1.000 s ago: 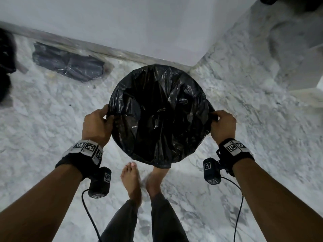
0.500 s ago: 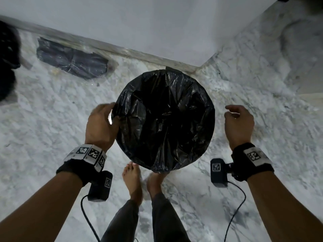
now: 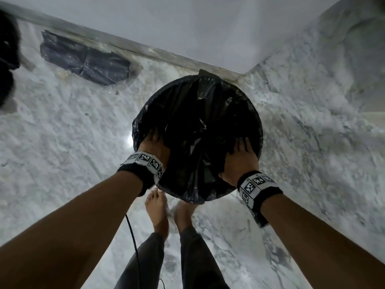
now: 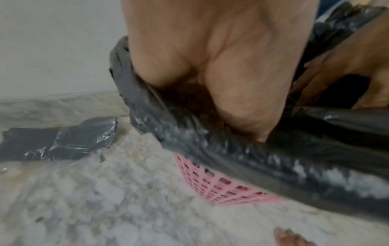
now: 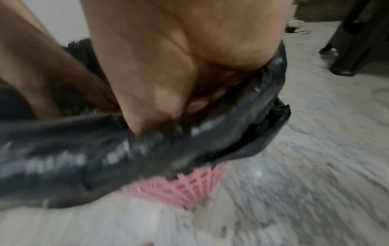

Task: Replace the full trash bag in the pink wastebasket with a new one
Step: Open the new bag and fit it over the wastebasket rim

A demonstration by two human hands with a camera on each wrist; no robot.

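Observation:
A black trash bag (image 3: 198,126) lines the round wastebasket, its edge folded over the rim. The pink lattice wall of the wastebasket (image 4: 221,186) (image 5: 185,188) shows below the fold in both wrist views. My left hand (image 3: 153,142) is inside the bag's mouth on the left, fingers pointing down into the dark plastic. On the right side my right hand (image 3: 239,157) is also inside, fingers spread against the bag. Both palms (image 4: 210,58) (image 5: 179,50) lie close to the bag's rim. The fingertips are partly lost in the black folds.
A flat pack of folded black bags (image 3: 83,63) (image 4: 58,139) lies on the marble floor by the wall, left of the basket. My bare feet (image 3: 158,211) stand just before the basket. A dark object (image 3: 8,59) sits at far left, a dark furniture leg (image 5: 347,50) to the right.
Both hands left the outer sides of the rim and moved inward, down into the bag's mouth. The right hand let go first, then the left.

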